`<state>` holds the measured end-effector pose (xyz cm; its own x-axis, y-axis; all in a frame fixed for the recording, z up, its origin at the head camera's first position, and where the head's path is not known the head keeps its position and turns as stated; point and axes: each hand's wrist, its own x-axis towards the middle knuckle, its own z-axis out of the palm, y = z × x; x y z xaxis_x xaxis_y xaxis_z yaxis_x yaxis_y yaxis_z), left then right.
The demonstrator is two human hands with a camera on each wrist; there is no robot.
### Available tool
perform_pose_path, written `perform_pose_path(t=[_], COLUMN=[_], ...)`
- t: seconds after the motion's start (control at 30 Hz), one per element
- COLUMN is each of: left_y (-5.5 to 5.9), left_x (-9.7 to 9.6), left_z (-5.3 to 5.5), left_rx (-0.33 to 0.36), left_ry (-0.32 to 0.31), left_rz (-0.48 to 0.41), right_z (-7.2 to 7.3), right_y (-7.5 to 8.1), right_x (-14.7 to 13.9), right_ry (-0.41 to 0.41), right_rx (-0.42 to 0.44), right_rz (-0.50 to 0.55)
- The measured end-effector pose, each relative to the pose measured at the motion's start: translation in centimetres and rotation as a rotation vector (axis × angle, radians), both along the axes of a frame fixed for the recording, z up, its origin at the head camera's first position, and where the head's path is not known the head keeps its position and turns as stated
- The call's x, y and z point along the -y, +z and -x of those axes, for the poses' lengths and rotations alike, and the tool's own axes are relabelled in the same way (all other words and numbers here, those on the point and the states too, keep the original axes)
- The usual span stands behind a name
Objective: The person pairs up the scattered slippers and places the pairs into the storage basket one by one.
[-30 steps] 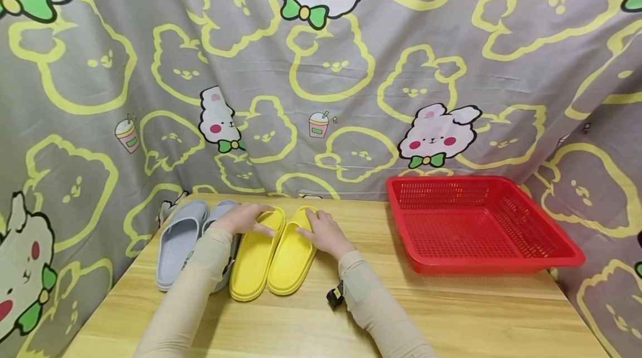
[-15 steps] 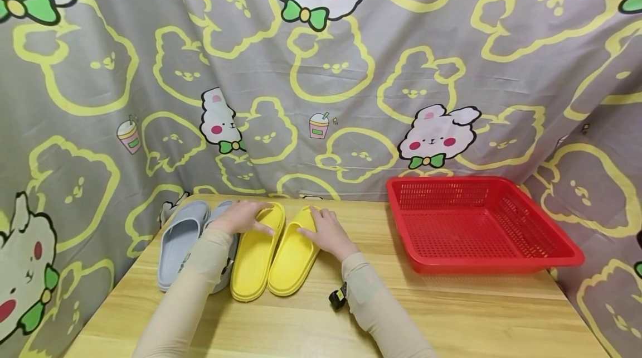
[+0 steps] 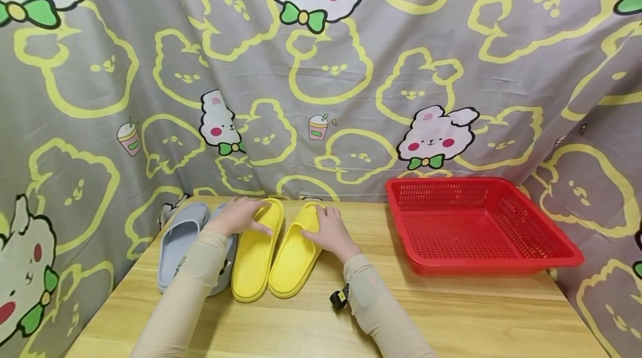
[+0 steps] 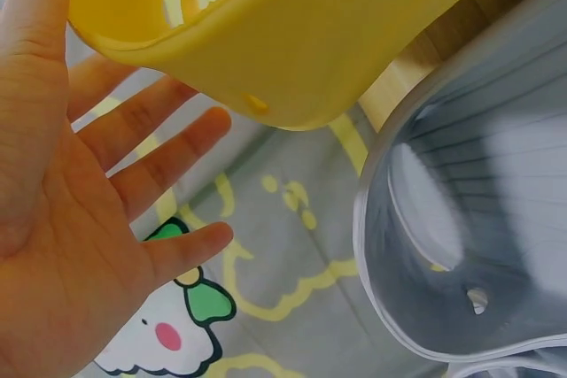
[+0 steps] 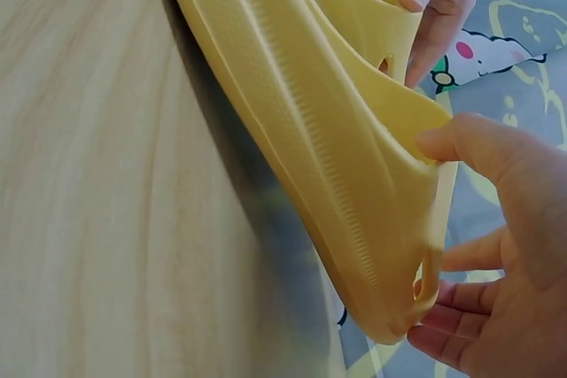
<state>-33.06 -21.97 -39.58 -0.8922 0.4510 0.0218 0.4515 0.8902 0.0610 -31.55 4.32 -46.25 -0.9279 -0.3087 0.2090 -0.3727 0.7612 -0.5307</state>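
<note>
A pair of yellow slippers stands side by side on the wooden table, toes toward the curtain. My left hand (image 3: 236, 217) grips the left yellow slipper (image 3: 251, 271) by its upper, thumb on the inner side. Several of its fingers (image 4: 168, 165) spread past the toe in the left wrist view. At the other slipper (image 3: 293, 269), my right hand (image 3: 335, 234) pinches the upper, thumb over the opening edge and fingers by the toe. That toe looks raised in the right wrist view. Grey slippers (image 3: 173, 246) stand at the left, one partly hidden by my left arm.
A red plastic basket (image 3: 418, 263) with perforated walls stands on the right of the wooden table (image 3: 281, 330). Behind and at both sides hangs a grey patterned curtain (image 3: 346, 179). A small black device (image 3: 339, 298) sits at my right wrist.
The toes of both yellow slippers have shifted slightly toward the curtain. The right slipper has swung a little rightward with my right hand; the basket and grey slippers stay put.
</note>
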Motion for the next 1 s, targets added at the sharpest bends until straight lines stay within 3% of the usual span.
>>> perform_pose_path(t=[0.2,0.67,1.0], left_y=[0.0,1.2,1.8], left_x=[0.1,-0.1,-0.1], left_z=[-0.3,-1.1,-1.3], left_rx=[-0.006,0.001,-0.003], left_ry=[0.011,0.04,0.04], left_rz=[0.008,0.009,-0.001], right_z=[0.2,-0.1,-0.2], right_y=[0.0,0.5,0.7], right_x=[0.1,-0.3,-0.7], right_ry=[-0.011,-0.037,-0.049], right_rx=[-0.023,-0.006,-0.022], right_rz=[-0.028,0.083,0.107])
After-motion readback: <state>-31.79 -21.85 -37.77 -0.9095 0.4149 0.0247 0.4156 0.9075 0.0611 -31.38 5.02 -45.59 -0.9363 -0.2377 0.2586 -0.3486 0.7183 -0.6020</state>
